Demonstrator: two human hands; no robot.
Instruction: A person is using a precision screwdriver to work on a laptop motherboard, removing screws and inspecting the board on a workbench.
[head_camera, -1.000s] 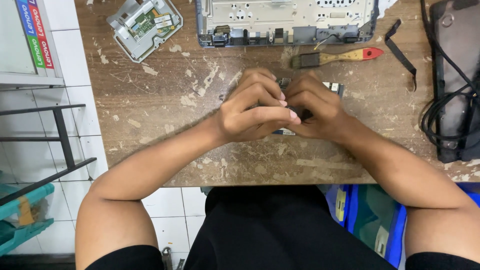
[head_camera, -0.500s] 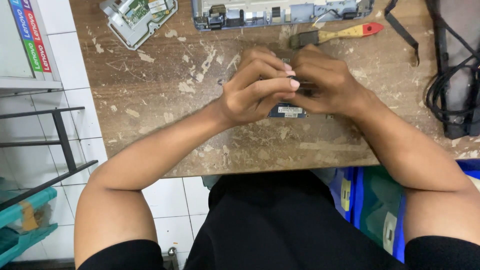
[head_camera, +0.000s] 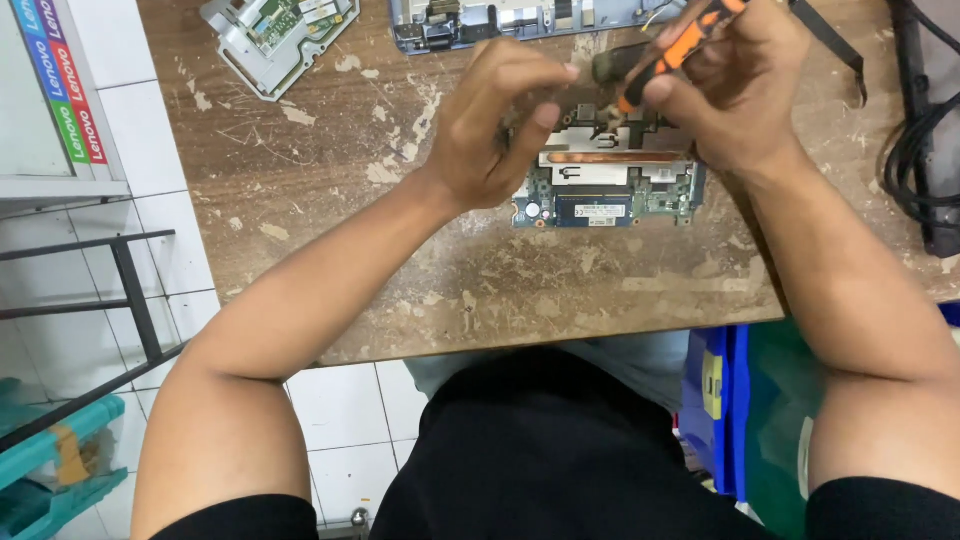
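One circuit board (head_camera: 605, 195) on the tabletop (head_camera: 400, 260). My right hand (head_camera: 735, 85) grips one orange screwdriver (head_camera: 672, 52). My left hand (head_camera: 495, 125), fingers curled and holding nothing, rests at the board's edge.

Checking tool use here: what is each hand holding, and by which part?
Right hand grips an orange-and-black screwdriver by its handle. Left hand holds nothing visible, hovering over the circuit board.
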